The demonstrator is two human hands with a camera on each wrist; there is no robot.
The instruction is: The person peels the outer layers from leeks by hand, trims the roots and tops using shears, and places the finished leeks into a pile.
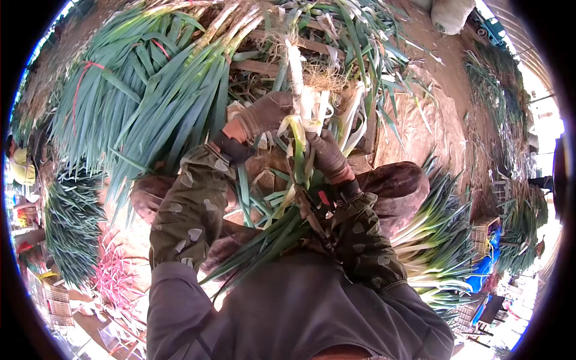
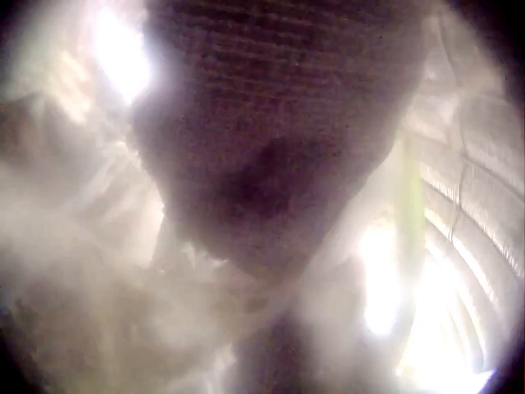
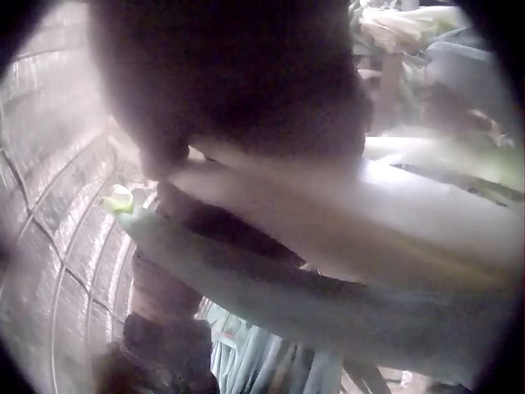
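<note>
In the head view several thick green onions [image 1: 306,103], white stalks and roots pointing away from the body, stand between two gloved hands. The left hand [image 1: 267,114] grips the white stalks from the left side. Lower down on the right, the right hand [image 1: 329,157] curls around the same onions near a peeled-back yellowish leaf [image 1: 298,133]. Green tops [image 1: 264,246] trail down over the lap. A dark glove [image 2: 271,139] fills most of the blurred left wrist view. Pale stalks [image 3: 344,222] cross under the dark glove [image 3: 230,74] in the right wrist view.
Large bundles of green onions [image 1: 144,90] tied with red string lie at the front left. Loose onions and peelings [image 1: 372,42] cover the ground ahead. More onions [image 1: 435,234] lie by the right knee, with a pile [image 1: 72,222] at far left and pink strings [image 1: 114,264] near it.
</note>
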